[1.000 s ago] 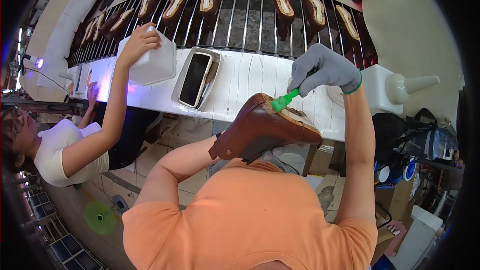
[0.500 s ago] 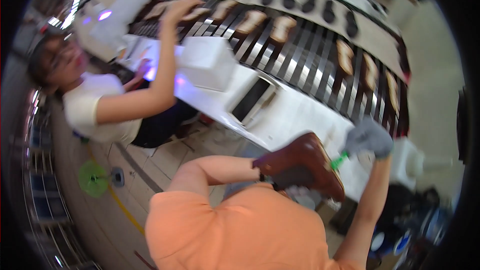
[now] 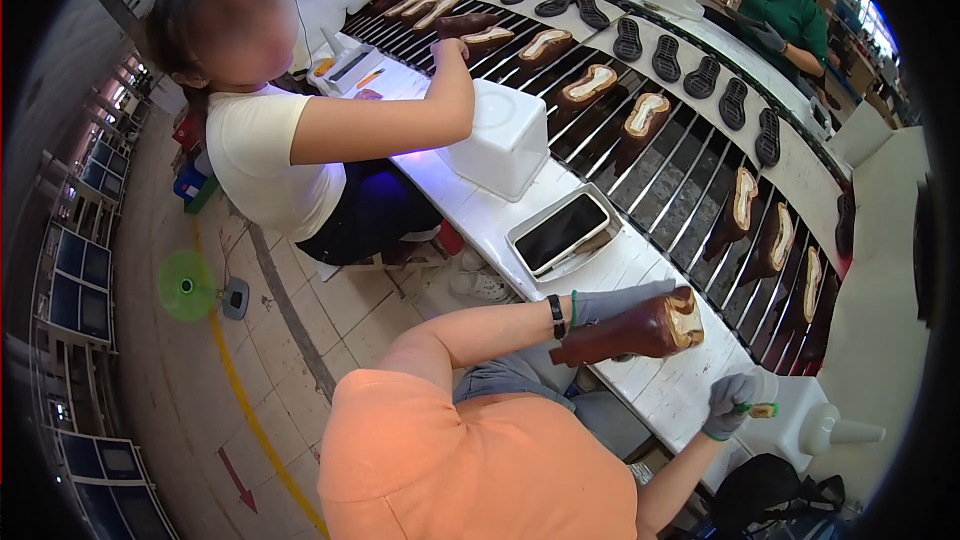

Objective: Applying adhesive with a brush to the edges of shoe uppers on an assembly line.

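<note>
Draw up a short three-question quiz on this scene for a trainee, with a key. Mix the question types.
1. Multiple choice: What does the person's left hand hold?
A) a shoe sole
B) a brown boot
C) a white bottle

2. True or false: The green-handled brush in the right hand is touching the boot.

3. Fill in the missing word: The phone lies in a shallow ____ on the white table.

Key:
1. B
2. False; the brush is held apart from the boot, off to its right.
3. tray
</note>
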`<state>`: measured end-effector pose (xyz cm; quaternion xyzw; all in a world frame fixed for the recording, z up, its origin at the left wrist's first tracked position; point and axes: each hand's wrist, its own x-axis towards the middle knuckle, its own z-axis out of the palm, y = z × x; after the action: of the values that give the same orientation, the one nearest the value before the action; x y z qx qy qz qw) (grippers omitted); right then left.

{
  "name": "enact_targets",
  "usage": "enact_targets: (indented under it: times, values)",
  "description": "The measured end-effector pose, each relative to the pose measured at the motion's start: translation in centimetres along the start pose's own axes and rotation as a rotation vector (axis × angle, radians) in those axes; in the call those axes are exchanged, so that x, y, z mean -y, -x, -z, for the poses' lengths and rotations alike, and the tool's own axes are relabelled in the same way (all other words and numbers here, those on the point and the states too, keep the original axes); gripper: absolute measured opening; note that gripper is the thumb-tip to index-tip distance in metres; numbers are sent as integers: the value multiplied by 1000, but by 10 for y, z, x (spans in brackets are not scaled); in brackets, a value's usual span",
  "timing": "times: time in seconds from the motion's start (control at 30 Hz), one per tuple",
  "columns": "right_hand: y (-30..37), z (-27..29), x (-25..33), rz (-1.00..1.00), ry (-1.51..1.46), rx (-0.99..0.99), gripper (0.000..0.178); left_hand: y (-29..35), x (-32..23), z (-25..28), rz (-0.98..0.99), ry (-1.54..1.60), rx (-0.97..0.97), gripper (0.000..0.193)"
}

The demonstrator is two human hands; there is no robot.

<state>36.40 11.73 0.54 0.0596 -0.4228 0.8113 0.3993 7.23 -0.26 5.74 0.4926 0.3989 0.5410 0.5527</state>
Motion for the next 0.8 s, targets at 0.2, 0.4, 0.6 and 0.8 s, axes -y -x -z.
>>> enact_targets:
  times: [0.2,0.4,0.6,0.8]
  values:
    - [61,-5,-55,-67,-61,-203,20,-16,7,37,366,-298,-135,71]
    - [79,-2,-62,-137,-135,-352,18,-6,1,23,439,-852,-34,78]
    - [80,3,-64,-141,-124,-355,20,47,12,9,-13,-1092,-152,96]
    - [88,1,-61,-161,-156,-425,21,66,8,11,101,-1425,88,122]
